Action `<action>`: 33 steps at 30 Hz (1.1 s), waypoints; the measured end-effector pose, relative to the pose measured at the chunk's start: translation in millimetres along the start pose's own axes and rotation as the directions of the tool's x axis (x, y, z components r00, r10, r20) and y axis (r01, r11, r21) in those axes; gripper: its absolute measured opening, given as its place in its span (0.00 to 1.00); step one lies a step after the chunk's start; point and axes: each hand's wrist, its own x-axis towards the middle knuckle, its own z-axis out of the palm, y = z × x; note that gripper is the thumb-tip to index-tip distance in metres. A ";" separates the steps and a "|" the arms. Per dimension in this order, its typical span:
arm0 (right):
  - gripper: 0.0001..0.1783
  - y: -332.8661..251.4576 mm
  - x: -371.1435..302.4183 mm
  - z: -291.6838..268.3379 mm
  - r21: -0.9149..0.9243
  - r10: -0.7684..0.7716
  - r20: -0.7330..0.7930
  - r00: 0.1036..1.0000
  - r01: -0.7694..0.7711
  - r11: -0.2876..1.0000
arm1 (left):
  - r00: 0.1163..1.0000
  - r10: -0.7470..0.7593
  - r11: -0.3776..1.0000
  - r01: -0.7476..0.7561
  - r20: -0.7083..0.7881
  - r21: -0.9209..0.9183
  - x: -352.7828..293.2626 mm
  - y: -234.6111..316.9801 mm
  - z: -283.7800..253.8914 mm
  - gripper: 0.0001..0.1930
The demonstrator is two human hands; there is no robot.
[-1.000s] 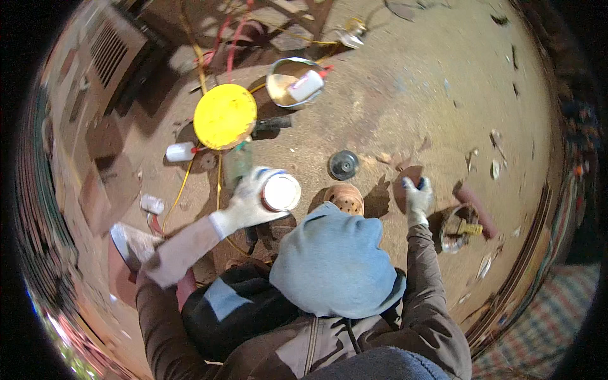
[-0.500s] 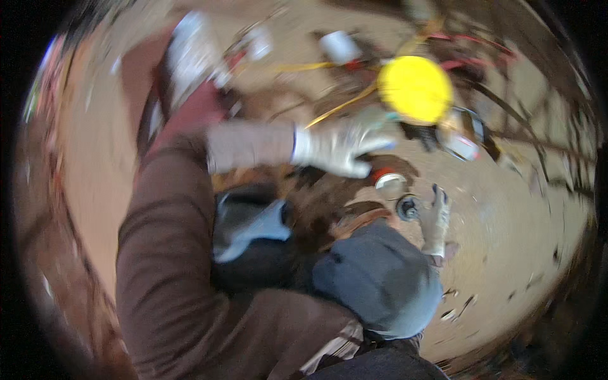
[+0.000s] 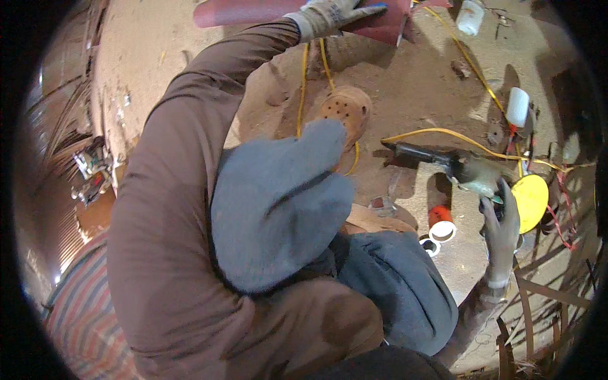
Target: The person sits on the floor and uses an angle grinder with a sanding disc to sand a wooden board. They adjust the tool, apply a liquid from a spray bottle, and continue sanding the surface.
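At the top, my left hand (image 3: 326,17), in a grey-white glove with blue at the fingertips, lies over a maroon sheet (image 3: 382,26). Its visible fingers are stretched out, and the upper part of the hand meets the picture's edge. On the right, my gloved right hand (image 3: 502,228) has its thumb and fingers curled about the front end of an angle grinder (image 3: 474,172). This tool has a dark handle pointing left and a round yellow disc (image 3: 531,202) beside my fingers. An orange jar with a white rim (image 3: 443,229) stands left of that hand.
A yellow cord (image 3: 453,132) winds over the sandy ground. White cylindrical containers (image 3: 518,106) lie at the upper right. My brown clog (image 3: 347,111) and grey trousered knees (image 3: 278,209) fill the middle. Dark strips and sticks (image 3: 551,291) lean at the lower right; a striped cloth (image 3: 88,310) is lower left.
The view has swung. My left hand has gone from near the orange jar to the maroon sheet. My right hand has moved from beside a dark round piece to the angle grinder.
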 end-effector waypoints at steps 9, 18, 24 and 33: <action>0.29 -18.6 116.5 34.3 -0.482 -0.374 0.367 0.852 0.518 0.706 | 0.995 0.057 0.981 -0.041 0.078 -0.189 -8.1 -14.0 27.3 0.40; 0.30 -9.1 132.3 23.2 -0.535 -0.398 0.119 0.910 0.396 0.746 | 0.739 -0.074 0.751 0.483 -0.670 0.450 -64.9 -124.2 -160.5 0.42; 0.32 -11.8 132.9 31.3 -0.473 -0.551 -0.003 0.835 0.484 0.736 | 0.468 0.115 0.352 0.806 -0.876 0.476 -12.5 -275.5 -256.1 0.44; 0.33 -51.1 43.3 -20.9 -0.323 -0.447 0.100 0.889 0.454 0.830 | 0.010 0.060 0.493 0.869 -0.998 0.038 88.8 -241.7 -290.6 0.49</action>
